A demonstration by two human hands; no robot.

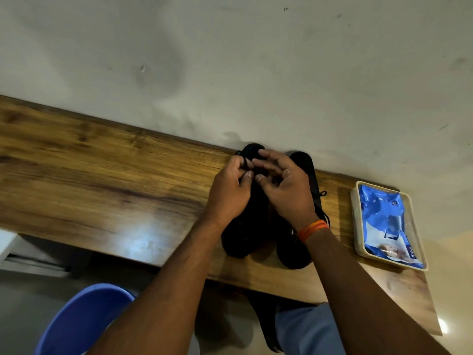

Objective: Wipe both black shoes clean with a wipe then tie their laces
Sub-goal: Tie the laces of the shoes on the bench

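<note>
Glossy wood table point(102, 160); matt black shoes point(245, 226).

Both shoes point(245, 226) in front of me are plain black, laces point(323, 193) included. My counter point(102, 175) is brown wood grain with darker streaks. On my right wrist sits an orange band point(312, 228). The cream tray point(358, 226) at right holds a blue-and-white packet point(384, 221). The wall point(230, 60) is off-white, smudged grey; near left, a blue tub point(84, 319).

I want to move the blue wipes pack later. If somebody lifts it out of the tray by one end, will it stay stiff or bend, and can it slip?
The blue wipes pack looks like a wrinkled soft pouch, so it would probably sag when lifted by one end. Its film looks glossy, so it may be slightly slippery. Lying flat in the tray, it seems unlikely to roll.
</note>
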